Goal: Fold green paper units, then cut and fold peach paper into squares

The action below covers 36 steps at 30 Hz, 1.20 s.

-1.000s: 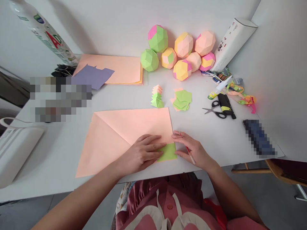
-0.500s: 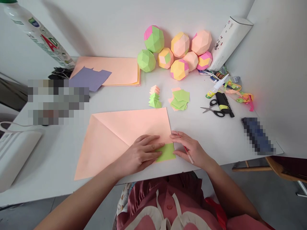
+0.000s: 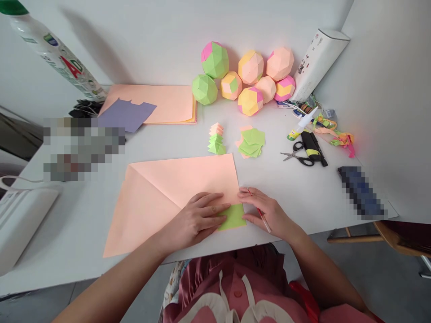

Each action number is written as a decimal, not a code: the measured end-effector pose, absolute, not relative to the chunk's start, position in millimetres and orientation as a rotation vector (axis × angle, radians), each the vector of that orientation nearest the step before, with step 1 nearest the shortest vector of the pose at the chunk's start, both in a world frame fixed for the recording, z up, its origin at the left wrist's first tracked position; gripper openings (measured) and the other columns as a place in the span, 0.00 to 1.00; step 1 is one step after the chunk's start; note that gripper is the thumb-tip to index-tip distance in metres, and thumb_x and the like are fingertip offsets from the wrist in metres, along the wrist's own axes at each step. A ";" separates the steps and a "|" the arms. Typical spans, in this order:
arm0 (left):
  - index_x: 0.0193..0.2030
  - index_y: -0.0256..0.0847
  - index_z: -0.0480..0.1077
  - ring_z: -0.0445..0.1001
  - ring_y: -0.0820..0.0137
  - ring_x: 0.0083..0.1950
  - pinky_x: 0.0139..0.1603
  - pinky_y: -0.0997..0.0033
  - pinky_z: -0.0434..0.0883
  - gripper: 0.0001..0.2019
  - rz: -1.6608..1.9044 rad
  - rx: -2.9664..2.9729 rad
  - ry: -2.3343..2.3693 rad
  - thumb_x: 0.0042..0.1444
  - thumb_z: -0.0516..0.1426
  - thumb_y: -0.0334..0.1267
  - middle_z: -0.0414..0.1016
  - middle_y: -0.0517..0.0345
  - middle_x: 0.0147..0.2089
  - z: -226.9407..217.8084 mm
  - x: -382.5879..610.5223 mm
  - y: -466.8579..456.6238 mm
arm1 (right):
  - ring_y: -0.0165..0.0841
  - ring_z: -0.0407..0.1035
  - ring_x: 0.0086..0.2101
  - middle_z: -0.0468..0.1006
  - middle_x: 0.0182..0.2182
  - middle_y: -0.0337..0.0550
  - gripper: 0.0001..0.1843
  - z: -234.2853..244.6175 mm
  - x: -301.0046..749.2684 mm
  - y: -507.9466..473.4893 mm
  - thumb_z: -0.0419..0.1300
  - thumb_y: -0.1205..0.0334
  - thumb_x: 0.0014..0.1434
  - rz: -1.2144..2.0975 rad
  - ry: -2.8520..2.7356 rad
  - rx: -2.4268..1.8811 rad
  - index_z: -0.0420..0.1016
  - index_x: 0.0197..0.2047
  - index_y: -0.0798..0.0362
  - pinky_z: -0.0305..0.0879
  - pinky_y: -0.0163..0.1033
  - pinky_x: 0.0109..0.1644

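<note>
Clearly, the left hand [image 3: 198, 220] rests on the green paper [image 3: 235, 218]

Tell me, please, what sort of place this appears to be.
It looks like a desk used for papercraft: faceted paper balls cluster at the back, black-handled scissors lie to the right, and the left hand rests over green paper on a large peach sheet.

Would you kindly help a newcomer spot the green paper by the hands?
Find the large creased peach sheet. On its near right corner, partly under the left hand, lies the green paper; unlike the green pieces piled beyond, it rests on that sheet.
</note>
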<state>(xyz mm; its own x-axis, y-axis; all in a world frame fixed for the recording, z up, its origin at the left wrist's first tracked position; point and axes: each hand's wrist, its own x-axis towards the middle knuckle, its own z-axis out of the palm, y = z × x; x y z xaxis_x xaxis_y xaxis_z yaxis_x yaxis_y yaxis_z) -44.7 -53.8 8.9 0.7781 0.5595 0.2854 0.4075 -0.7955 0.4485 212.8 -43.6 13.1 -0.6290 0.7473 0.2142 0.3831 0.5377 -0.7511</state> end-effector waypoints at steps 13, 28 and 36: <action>0.49 0.40 0.72 0.57 0.56 0.65 0.58 0.52 0.59 0.11 0.567 2.649 0.734 0.63 0.51 0.34 0.71 0.52 0.57 6.4 -44.9 -53.2 | 0.39 0.60 0.58 0.73 0.51 0.50 0.19 13.2 213.2 -43.0 0.59 0.67 0.60 0.914 -2.263 -0.896 0.66 0.55 0.52 0.59 0.50 0.62; 0.49 0.42 0.72 0.56 0.57 0.66 0.59 0.54 0.58 0.11 0.570 2.660 0.738 0.63 0.52 0.34 0.72 0.53 0.57 6.3 -43.8 -53.9 | 0.40 0.59 0.58 0.73 0.50 0.51 0.19 12.5 213.6 -44.5 0.59 0.67 0.59 0.921 -2.247 -0.905 0.67 0.54 0.53 0.60 0.50 0.61; 0.49 0.42 0.72 0.57 0.56 0.65 0.58 0.52 0.60 0.12 0.563 2.685 0.736 0.64 0.51 0.34 0.71 0.54 0.58 7.9 -43.4 -54.5 | 0.39 0.58 0.59 0.73 0.51 0.50 0.20 12.5 214.1 -45.4 0.60 0.67 0.59 0.943 -2.238 -0.922 0.66 0.55 0.52 0.60 0.50 0.61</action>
